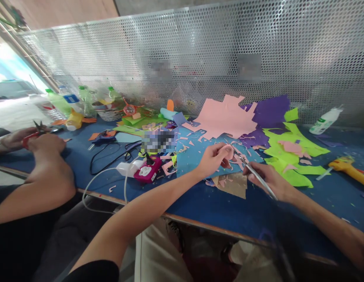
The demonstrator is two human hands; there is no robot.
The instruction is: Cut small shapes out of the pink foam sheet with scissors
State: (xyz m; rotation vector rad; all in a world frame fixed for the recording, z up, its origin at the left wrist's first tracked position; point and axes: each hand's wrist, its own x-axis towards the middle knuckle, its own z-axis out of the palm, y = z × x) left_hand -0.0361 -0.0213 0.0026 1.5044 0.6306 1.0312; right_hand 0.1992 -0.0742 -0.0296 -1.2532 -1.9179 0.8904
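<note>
My left hand (213, 158) pinches a small pink paper piece (229, 152) above a blue sheet (196, 152). My right hand (268, 180) is closed around a thin metal tool (249, 167), probably scissors or tweezers, whose tip meets the pink piece. A brown paper scrap (233, 184) lies just below both hands. Pink snippets are scattered around them.
Large pink (225, 117), purple (270, 113) and green (290, 156) sheets lie behind. A glue bottle (325, 120) and yellow tool (350, 169) sit at right. A pink power strip (147, 171) with cables, bottles (60, 102) and another person's hands with red scissors (33, 135) are at left.
</note>
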